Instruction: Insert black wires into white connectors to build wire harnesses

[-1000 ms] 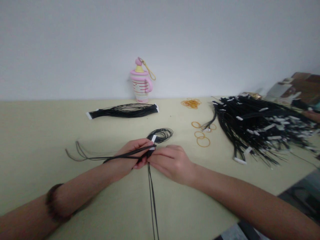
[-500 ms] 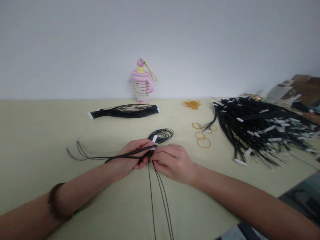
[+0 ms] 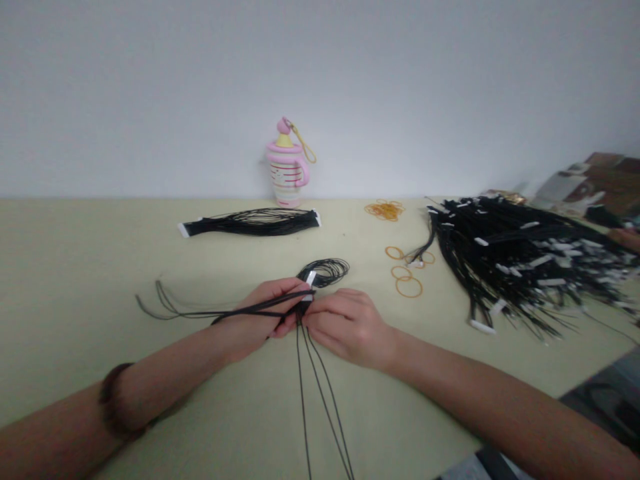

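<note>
My left hand grips a bunch of thin black wires near a white connector, with the wires laid across its back and trailing left in long loops. Beyond the hands, a coil of the same wire rests on the table. My right hand sits just to the right, its fingertips pinched against the wires at the bunch. Several strands hang from between my hands toward me, past the table area in view. A dark beaded bracelet circles my left wrist.
A tied black wire bundle with white ends lies ahead. A large heap of black wires fills the right side, beside loose rubber bands. A pink-and-white cup-shaped bottle stands against the wall. Another person's hand shows at the right edge.
The strands below my hands have fanned out further to the right. My right fingers have closed in on the wires, and the view has drifted slightly.
</note>
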### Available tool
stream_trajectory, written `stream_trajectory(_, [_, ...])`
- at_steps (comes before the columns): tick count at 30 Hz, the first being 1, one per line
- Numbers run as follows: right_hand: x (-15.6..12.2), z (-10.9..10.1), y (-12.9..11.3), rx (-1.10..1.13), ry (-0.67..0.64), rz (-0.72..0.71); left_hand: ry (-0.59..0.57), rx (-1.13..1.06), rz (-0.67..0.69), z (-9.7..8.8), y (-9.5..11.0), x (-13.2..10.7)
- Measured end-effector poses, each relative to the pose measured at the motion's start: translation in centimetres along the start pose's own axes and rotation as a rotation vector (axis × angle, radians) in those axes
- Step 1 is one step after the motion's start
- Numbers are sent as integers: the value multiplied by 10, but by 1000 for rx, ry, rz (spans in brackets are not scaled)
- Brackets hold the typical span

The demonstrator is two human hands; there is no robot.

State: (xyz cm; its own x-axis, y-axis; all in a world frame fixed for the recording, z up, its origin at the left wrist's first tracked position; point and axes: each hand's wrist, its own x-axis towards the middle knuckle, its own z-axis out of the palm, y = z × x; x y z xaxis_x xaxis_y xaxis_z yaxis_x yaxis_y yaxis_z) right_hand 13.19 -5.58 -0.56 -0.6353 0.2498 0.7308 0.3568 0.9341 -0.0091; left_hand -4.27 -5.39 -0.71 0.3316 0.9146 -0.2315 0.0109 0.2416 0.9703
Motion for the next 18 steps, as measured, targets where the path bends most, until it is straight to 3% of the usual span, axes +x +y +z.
stream_trajectory(3, [1,-2,0,100,35,28,7,-31,26,2,1,-1])
stream_trajectory(6, [6,-13,5,322,132,261,28,-84,21,2,3,-2])
stream_trajectory(9, [14,-33,28,555,464,636,40,-152,-38,1,7,-4])
stream_trajectory(11, [15,-48,51,707,706,784,33,-212,-68,0,10,-4])
stream_trajectory(14, [11,-65,85,842,897,987,53,-276,-93,0,13,-4])
stream_trajectory(16, [6,-68,98,815,942,1054,65,-285,-99,0,14,-4])
stream_trajectory(18, [2,-63,100,743,902,1063,59,-288,-101,1,14,-3])
